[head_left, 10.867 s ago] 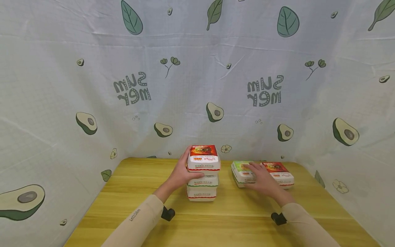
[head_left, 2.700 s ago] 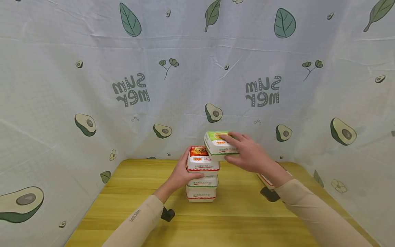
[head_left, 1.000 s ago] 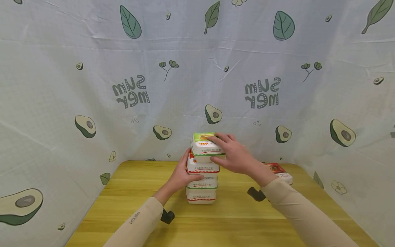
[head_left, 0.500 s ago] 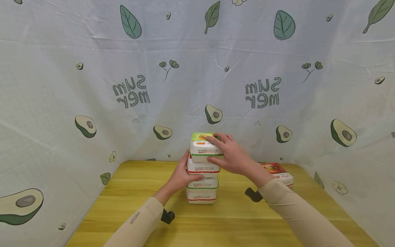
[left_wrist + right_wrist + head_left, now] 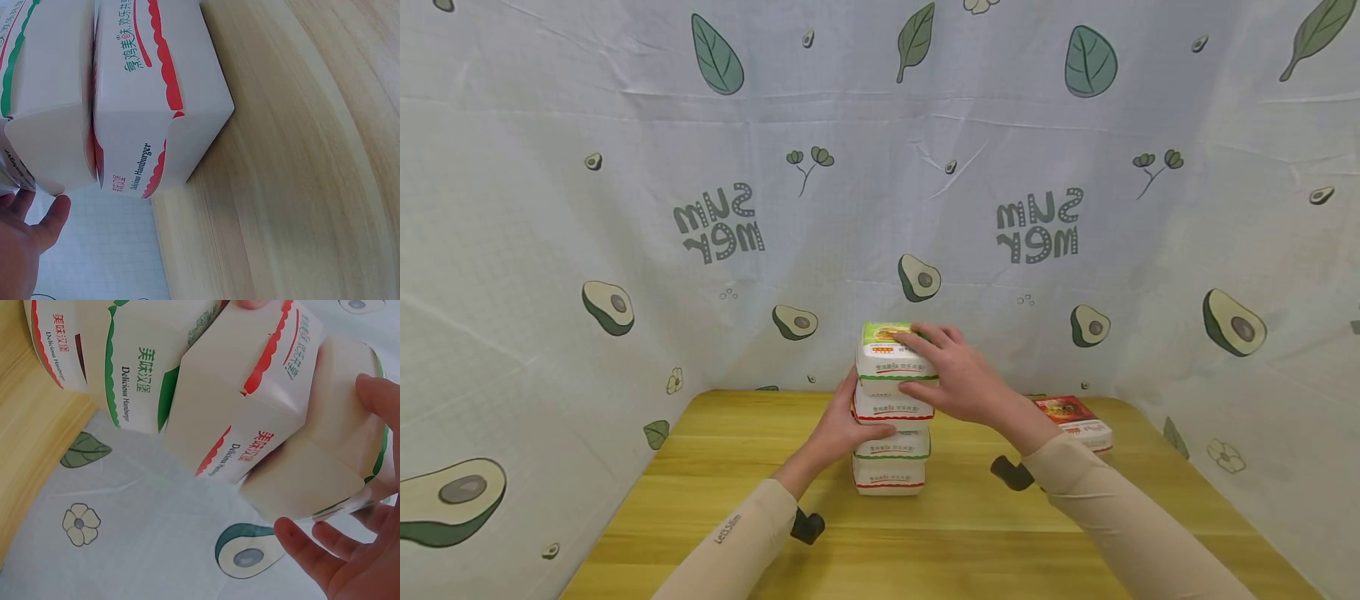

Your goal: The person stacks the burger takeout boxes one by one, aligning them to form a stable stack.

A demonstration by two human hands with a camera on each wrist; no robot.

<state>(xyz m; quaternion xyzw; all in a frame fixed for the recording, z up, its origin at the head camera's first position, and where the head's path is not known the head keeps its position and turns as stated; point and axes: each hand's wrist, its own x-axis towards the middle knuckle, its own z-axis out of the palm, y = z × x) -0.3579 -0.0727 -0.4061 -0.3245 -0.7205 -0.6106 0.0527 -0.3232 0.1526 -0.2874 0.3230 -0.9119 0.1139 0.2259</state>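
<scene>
Four-high would not be counted here; several burger boxes stand stacked on the table. The bottom burger box [image 5: 887,477] has red scalloped trim, and the one above it [image 5: 895,447] green trim. My left hand [image 5: 837,429] grips the third, red-trimmed burger box [image 5: 891,407] from the left, its thumb across the front. On top lies the green-lidded burger box [image 5: 883,362], roughly lined up with the stack. My right hand [image 5: 966,379] holds it by the right side, fingers over the lid and thumb low on the front. In the right wrist view, the right thumb and fingers straddle this top burger box [image 5: 300,481].
A red-lidded burger box [image 5: 1071,417] lies at the back right of the wooden table [image 5: 970,542], partly behind the right forearm. A printed curtain [image 5: 850,208] hangs behind and around the table. Each wrist wears a black camera mount [image 5: 808,527].
My right hand has picked the green-lidded burger box off the table's right side, carried it left onto the stack and slid it slightly further left. The left hand keeps its grip.
</scene>
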